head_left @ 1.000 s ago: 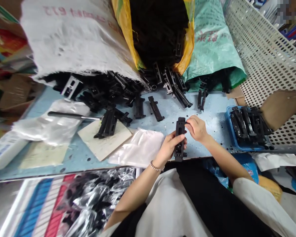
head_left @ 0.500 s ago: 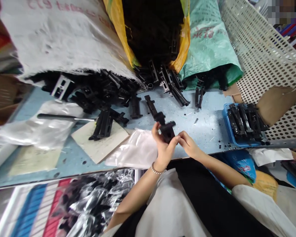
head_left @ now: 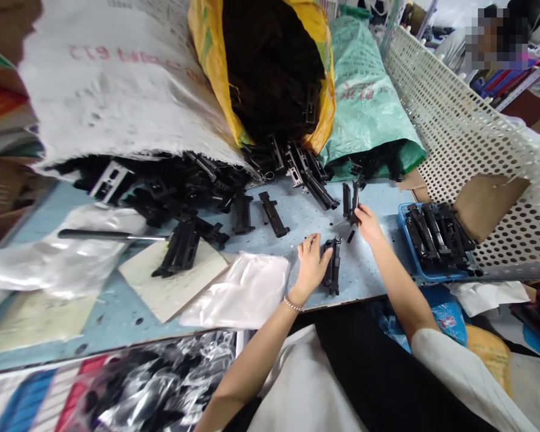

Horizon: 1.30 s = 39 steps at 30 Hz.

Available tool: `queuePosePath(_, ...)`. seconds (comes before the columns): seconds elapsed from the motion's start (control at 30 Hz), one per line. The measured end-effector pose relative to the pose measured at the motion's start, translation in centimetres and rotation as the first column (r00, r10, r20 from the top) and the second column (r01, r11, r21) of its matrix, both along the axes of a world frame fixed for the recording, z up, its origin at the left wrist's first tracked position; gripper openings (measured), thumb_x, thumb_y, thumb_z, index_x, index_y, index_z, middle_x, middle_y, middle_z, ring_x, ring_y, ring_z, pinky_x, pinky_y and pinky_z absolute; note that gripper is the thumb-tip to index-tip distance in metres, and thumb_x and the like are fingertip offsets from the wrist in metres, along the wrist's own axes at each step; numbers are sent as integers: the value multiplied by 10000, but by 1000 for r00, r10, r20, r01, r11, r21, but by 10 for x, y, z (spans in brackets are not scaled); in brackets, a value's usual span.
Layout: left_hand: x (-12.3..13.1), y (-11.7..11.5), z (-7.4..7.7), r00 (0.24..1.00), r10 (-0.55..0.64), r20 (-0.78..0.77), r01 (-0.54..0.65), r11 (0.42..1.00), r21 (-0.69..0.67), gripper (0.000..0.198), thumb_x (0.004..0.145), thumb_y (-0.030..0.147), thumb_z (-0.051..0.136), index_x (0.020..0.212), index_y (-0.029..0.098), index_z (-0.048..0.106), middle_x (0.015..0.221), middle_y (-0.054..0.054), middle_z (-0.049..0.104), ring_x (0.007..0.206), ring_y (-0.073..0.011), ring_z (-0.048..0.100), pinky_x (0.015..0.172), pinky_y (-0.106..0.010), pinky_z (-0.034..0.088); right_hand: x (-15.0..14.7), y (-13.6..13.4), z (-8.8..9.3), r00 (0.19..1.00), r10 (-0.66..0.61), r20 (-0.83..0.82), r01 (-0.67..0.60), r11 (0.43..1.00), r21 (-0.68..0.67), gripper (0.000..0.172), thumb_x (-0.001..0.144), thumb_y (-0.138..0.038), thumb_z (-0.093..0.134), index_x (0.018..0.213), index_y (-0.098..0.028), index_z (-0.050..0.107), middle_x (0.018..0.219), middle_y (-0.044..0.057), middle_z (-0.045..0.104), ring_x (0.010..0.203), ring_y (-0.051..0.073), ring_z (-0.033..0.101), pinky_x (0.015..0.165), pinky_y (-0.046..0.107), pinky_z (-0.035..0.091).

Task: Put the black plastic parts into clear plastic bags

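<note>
On the blue table, my left hand [head_left: 311, 265] rests just left of a black slotted part [head_left: 333, 267] lying near the front edge. Its thumb stands apart from the fingers and nothing is between them. My right hand [head_left: 369, 226] reaches further forward, its fingertips closed on a slim black bar [head_left: 354, 203]. Beside that bar lies another narrow black piece [head_left: 346, 201], and a short black piece [head_left: 351, 236] sits a little nearer to me. To the left of my hands is a single long black part [head_left: 274, 214].
Black parts spill from a white sack [head_left: 130, 90], a yellow sack [head_left: 326, 78] and a green sack [head_left: 364, 102]. A blue basket [head_left: 405, 234] holds more. At left are a screwdriver [head_left: 112, 235], a board [head_left: 148, 279] and clear plastic bags [head_left: 238, 291]. A perforated panel [head_left: 459, 108] borders the right.
The black part held up in my hands now lies on the table. My hands have separated: the right went forward and right to a slim bar, while the left let go.
</note>
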<state>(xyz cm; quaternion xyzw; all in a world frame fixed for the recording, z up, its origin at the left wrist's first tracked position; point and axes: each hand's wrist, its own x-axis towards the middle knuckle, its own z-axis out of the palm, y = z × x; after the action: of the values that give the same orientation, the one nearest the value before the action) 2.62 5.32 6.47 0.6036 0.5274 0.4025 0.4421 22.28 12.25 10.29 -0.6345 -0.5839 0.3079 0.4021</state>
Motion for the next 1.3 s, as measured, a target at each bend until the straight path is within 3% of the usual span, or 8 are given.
queuePosePath(0.2,-9,18,49,671,27,741,302,903,-306,636,833,732,631,1104,159,686,1178,-152,721,1145,-301,674,939,-414,554,-46,-85,4,956,70,-285,-97,992,-83,438,1001,-623,443,961,-229,631,789,33,625,763,207,615,732,369,523)
queuePosePath(0.3,-12,2,67,671,3,741,346,883,-317,561,809,668,721,1042,160,674,979,-96,739,892,-236,719,773,-339,572,-47,-84,24,995,-63,-81,77,980,182,434,1023,-618,384,921,-246,581,870,54,593,847,228,590,840,420,509)
queuePosePath(0.4,-12,-15,71,718,-47,695,347,889,-298,579,820,630,735,1203,213,617,926,-46,708,726,-175,678,653,-297,537,-50,-65,40,986,-38,164,-24,933,358,422,1028,-599,359,916,-246,562,922,88,567,945,271,554,915,472,477)
queuePosePath(0.6,-17,-12,67,812,96,575,23,980,-197,521,815,521,783,1211,251,578,1129,-54,679,1015,-206,664,794,-292,539,-74,-58,42,999,40,-11,-38,990,133,575,1060,-625,174,877,-249,568,798,39,533,775,215,532,760,367,470)
queuePosePath(0.87,-34,-3,77,724,180,665,119,918,-379,463,840,629,699,950,197,576,799,-7,636,609,-110,584,556,-248,478,-85,-116,4,880,296,372,-419,851,315,444,1039,-583,352,876,-244,588,874,92,602,813,260,518,792,442,439)
queuePosePath(1.03,-47,0,51,825,264,499,-212,964,-159,724,829,484,778,1404,278,389,1018,-17,648,767,-142,672,704,-278,554,-80,-89,4,876,397,275,-454,871,189,381,1093,-443,308,906,-249,577,863,53,598,850,223,575,824,378,483)
queuePosePath(1.2,-34,-20,-7,971,180,159,-137,959,-249,443,972,385,556,1361,192,470,1064,-83,691,964,-228,705,877,-398,578,-52,19,-3,902,-74,426,-4,984,177,296,1051,-353,439,1244,-184,587,1273,168,576,1219,308,520,1054,464,424)
queuePosePath(1.3,-17,-31,-28,997,73,6,-73,995,-71,370,958,336,560,1299,193,574,1353,-150,619,1326,-295,570,1155,-509,430,-42,62,-13,861,-101,498,101,995,27,288,1026,-279,459,1194,-109,620,1159,205,618,1121,342,552,998,497,443)
